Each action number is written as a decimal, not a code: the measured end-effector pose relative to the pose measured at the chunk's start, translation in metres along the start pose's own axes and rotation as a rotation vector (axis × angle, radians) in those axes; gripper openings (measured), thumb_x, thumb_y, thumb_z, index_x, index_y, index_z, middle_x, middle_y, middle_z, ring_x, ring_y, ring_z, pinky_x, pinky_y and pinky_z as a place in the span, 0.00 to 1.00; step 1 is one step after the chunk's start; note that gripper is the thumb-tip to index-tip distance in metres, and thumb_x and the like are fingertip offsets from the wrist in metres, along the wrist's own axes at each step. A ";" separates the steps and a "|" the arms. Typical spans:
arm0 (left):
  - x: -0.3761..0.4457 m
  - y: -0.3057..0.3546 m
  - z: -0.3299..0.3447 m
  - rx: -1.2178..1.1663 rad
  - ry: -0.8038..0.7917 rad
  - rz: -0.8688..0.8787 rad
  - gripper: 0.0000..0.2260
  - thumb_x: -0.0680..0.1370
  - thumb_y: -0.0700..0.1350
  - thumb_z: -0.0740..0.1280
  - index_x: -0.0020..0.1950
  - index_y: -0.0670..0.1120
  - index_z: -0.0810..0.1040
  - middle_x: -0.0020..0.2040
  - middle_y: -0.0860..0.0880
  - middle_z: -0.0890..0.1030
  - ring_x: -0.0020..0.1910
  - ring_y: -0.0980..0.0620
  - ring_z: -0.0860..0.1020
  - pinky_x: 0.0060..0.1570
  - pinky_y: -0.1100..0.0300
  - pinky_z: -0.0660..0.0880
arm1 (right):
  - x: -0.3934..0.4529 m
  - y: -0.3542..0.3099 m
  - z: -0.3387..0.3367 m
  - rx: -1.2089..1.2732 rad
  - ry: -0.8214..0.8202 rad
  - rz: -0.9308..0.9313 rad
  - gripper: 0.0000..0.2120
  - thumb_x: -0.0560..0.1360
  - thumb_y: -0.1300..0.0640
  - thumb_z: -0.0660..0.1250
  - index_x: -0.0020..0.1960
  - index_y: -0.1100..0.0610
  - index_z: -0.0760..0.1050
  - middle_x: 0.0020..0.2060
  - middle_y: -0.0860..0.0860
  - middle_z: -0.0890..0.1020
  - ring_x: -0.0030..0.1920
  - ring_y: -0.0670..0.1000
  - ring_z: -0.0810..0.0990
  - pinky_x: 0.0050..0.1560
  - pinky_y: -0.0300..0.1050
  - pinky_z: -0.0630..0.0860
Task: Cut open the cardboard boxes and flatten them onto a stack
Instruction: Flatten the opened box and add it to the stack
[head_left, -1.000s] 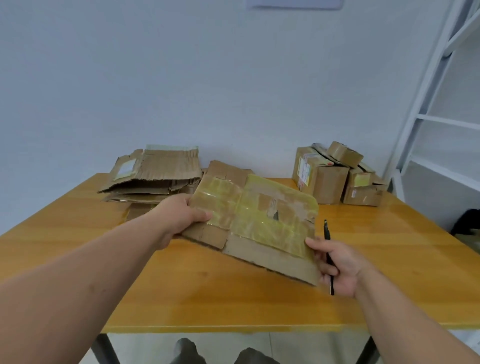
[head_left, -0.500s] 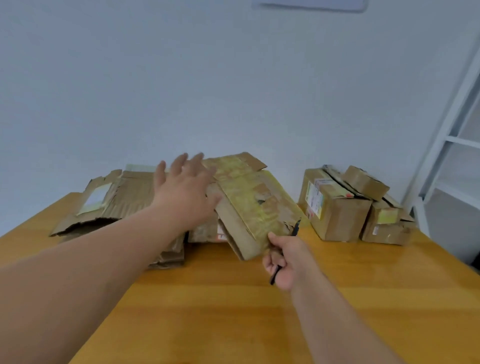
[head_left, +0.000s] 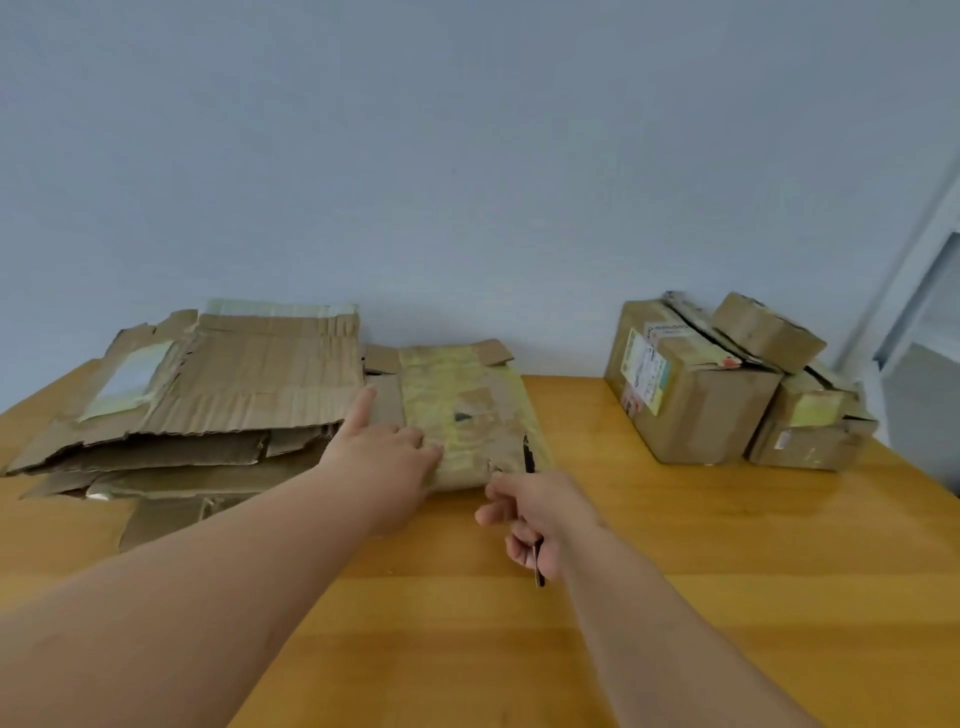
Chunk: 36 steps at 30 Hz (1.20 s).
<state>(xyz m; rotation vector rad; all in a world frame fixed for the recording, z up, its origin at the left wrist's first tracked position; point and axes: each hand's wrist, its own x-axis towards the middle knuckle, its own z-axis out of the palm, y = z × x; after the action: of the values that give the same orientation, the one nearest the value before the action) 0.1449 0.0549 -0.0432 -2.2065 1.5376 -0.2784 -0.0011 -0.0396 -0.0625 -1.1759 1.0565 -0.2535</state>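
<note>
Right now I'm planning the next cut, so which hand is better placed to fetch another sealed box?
Probably the right hand: it is nearer the sealed boxes, though it grips the cutter. The left hand presses the flattened box.

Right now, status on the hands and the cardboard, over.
Left hand flat on taped sheet beside stack. Right hand grips cutter. Boxes uncut. Nothing in the way.

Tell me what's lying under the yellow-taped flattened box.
The yellow-taped flattened box lies over more flattened cardboard at its left edge, beside the stack. What lies beneath its middle is covered.
</note>
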 end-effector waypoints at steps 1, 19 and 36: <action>-0.001 0.002 0.001 0.016 -0.010 -0.014 0.23 0.81 0.51 0.56 0.76 0.55 0.61 0.70 0.51 0.71 0.68 0.47 0.71 0.69 0.34 0.31 | -0.002 0.001 -0.007 0.005 0.019 -0.011 0.04 0.78 0.61 0.65 0.48 0.61 0.76 0.31 0.55 0.81 0.20 0.47 0.60 0.28 0.39 0.66; 0.056 0.094 -0.112 -0.136 0.413 0.050 0.26 0.81 0.57 0.55 0.78 0.52 0.56 0.79 0.50 0.58 0.78 0.47 0.53 0.70 0.35 0.31 | -0.007 -0.044 -0.191 -0.535 0.976 -0.650 0.17 0.80 0.50 0.61 0.66 0.53 0.69 0.61 0.56 0.73 0.46 0.53 0.75 0.41 0.45 0.69; 0.149 0.161 -0.135 -0.307 0.429 0.112 0.30 0.81 0.62 0.53 0.79 0.57 0.45 0.80 0.51 0.52 0.79 0.47 0.51 0.72 0.34 0.37 | 0.022 -0.092 -0.248 -0.408 0.881 -0.729 0.24 0.72 0.40 0.66 0.64 0.48 0.65 0.51 0.46 0.75 0.48 0.50 0.75 0.40 0.45 0.69</action>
<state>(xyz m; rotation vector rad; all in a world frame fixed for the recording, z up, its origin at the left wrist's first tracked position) 0.0100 -0.1618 -0.0097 -2.3879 2.0423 -0.5410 -0.1518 -0.2479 0.0039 -1.8691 1.4223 -1.2597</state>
